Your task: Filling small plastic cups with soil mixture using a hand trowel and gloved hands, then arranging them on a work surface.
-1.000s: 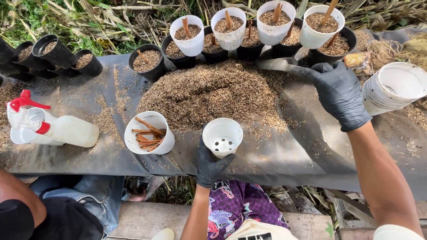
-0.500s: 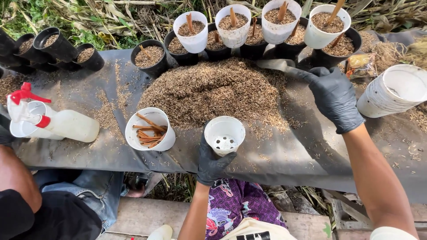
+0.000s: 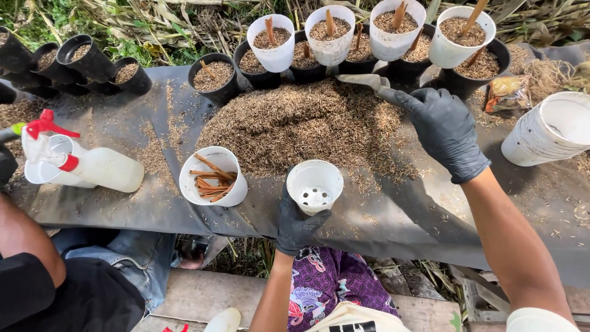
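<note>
My left hand (image 3: 295, 222), in a black glove, grips an empty white pot (image 3: 314, 186) with holes in its bottom at the near edge of the table. My right hand (image 3: 444, 127), also gloved in black, holds a small metal trowel (image 3: 367, 83) whose blade rests at the far side of a big heap of brown husk mix (image 3: 304, 126) on the black sheet (image 3: 393, 218). A white cup of brown sticks (image 3: 213, 177) stands left of the empty pot.
Filled black and white pots with sticks (image 3: 332, 40) line the far edge. A stack of white pots (image 3: 549, 129) lies at the right. A spray bottle (image 3: 83, 161) lies at the left. Another person's arm (image 3: 27, 237) and knee are at lower left.
My right hand with the trowel has shifted slightly left along the far side of the heap. My left hand keeps holding the empty white pot in place.
</note>
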